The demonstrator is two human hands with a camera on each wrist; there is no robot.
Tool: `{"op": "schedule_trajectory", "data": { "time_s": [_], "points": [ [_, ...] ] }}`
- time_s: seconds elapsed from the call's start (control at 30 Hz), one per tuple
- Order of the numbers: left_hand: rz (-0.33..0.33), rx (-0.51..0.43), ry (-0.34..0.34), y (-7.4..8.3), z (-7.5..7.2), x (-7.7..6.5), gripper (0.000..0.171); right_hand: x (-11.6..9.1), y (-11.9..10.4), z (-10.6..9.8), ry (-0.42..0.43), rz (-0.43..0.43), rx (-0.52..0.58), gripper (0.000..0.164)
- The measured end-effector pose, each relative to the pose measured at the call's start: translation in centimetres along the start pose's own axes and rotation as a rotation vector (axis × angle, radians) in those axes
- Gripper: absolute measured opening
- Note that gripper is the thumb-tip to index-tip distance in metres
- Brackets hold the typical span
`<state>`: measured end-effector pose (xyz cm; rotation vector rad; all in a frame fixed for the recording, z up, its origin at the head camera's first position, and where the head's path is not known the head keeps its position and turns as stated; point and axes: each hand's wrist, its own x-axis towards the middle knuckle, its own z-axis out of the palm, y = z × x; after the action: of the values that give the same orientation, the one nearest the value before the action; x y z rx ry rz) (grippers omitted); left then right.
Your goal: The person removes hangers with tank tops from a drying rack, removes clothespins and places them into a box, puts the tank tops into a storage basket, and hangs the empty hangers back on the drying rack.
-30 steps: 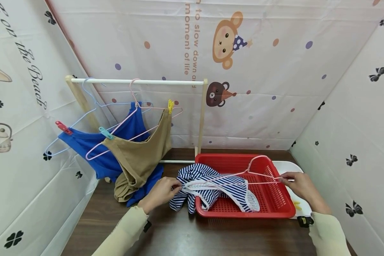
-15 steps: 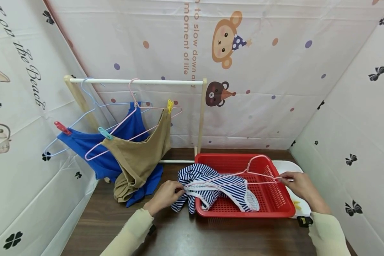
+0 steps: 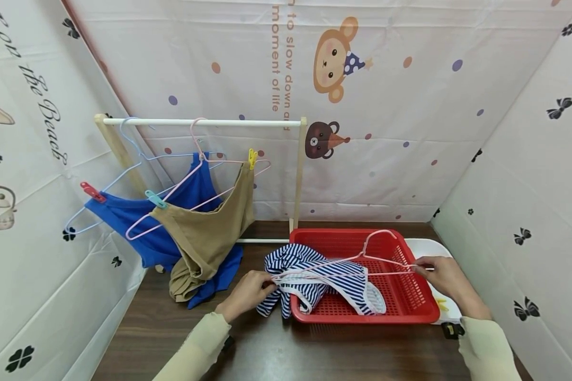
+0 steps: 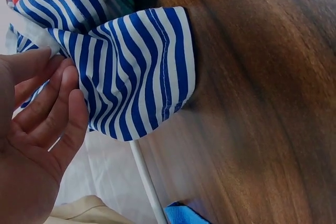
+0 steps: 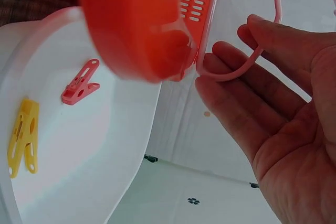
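Note:
In the head view a blue-and-white striped garment [image 3: 345, 286] with white edging lies partly inside a red basket [image 3: 395, 318], its left part hanging over the rim. Across it stretches a pink hanger [image 3: 364, 253], hook upward. My left hand [image 3: 248, 293] pinches the garment's white edge at the hanger's left end; in the left wrist view striped cloth [image 4: 139, 72] drapes beside the fingers. My right hand [image 3: 445, 278] holds the hanger's right end above the basket's right side. The right wrist view has the hanger's curved end [image 5: 226, 76] between thumb and fingers.
A white tray [image 5: 121, 129] beside the basket holds a yellow clothespin [image 5: 26, 111] and a red one [image 5: 81, 82]. On the left stands a rack with a white rail [image 3: 248, 123]. A blue garment [image 3: 128, 211] and tan trousers [image 3: 195, 227] hang there, pegged to hangers.
My left hand has shifted slightly right and toward me, at the garment's edge. The hanger's hook has edged left, and my right hand has moved very slightly left with it.

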<state>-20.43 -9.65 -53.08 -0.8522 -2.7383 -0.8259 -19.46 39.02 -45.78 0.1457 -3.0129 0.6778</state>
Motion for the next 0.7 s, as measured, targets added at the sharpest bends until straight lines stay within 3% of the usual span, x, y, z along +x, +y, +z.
{"op": "schedule_trajectory", "data": {
  "time_s": [0.13, 0.3, 0.5, 0.7],
  "points": [
    [-0.016, -0.017, -0.004, -0.2, -0.2, -0.1, 0.001, 0.2, -0.3, 0.1, 0.002, -0.018, -0.003, 0.017],
    [-0.035, -0.038, 0.045, 0.0, -1.4, -0.2, 0.020, 0.4, -0.4, 0.2, 0.010, -0.026, -0.017, 0.016],
    [0.014, -0.053, 0.070, 1.6, -3.0, 0.3, 0.028, 0.4, -0.3, 0.3, 0.007, -0.018, -0.005, 0.015],
    [0.060, -0.049, 0.027, 3.5, -2.9, 1.3, 0.033, 0.3, -0.4, 0.4, -0.006, 0.006, 0.009, 0.019]
  ]
}}
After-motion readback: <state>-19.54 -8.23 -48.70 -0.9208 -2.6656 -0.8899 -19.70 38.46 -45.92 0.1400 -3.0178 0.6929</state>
